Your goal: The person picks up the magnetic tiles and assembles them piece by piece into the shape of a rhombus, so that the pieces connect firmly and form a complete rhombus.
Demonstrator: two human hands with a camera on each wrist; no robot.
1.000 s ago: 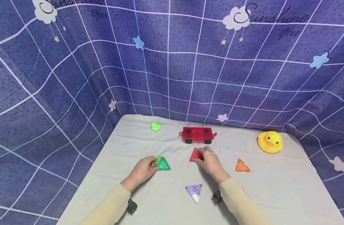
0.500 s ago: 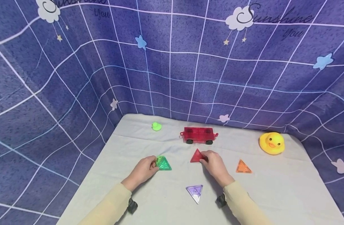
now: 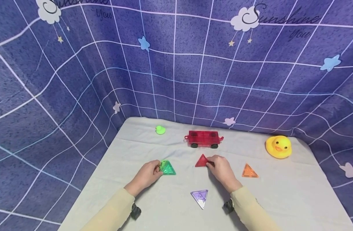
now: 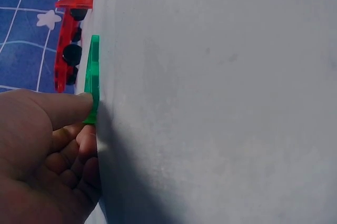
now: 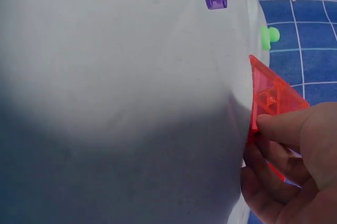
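My left hand [image 3: 147, 175] pinches the left edge of a green triangular magnetic tile [image 3: 169, 168], thumb on top in the left wrist view. A yellow-green patch shows at that tile's upper left; whether it is a second tile, I cannot tell. The right hand [image 3: 221, 168] pinches a red triangular magnetic tile [image 3: 201, 161] by its right side, between thumb and fingers. In the right wrist view this red tile [image 5: 268, 93] leans up from the cloth. Just behind it stands a red toy wagon [image 3: 204, 138] with black wheels.
A purple triangular tile [image 3: 200, 197] lies in front, between the forearms. To the right lies an orange triangular tile [image 3: 249, 171]. A yellow rubber duck [image 3: 278, 147] sits at the back right, a small green duck [image 3: 160, 130] at the back left. A blue curtain [image 3: 176, 70] rises behind the table.
The right hand has shifted slightly right, its fingers now at the red tile's right side, and more of the tile shows. The left hand stays on the green tile.
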